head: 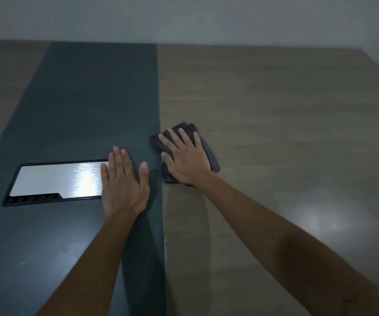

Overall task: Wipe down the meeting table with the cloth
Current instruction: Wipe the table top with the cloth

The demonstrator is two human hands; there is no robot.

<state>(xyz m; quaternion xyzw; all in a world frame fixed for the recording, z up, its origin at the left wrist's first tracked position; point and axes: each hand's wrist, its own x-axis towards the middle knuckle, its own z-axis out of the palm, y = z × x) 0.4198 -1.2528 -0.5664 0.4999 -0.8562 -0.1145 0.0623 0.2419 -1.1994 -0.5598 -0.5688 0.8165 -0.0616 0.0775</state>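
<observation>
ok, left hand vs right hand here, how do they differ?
The right hand presses flat on the dark cloth; the left hand lies bare on the table, holding nothing. The right sits on the wood-tone part, the left on the dark centre strip, its fingers overlapping the metal cover plate. The right reaches farther forward. Both are palm-down with fingers straight.

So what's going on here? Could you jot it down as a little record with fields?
surface: table, wood-look with a dark centre strip
cloth: dark cloth, on the wood part beside the strip
right hand: right hand flat on the cloth
left hand: left hand flat on the strip, covering the end of the metal cover plate
</observation>
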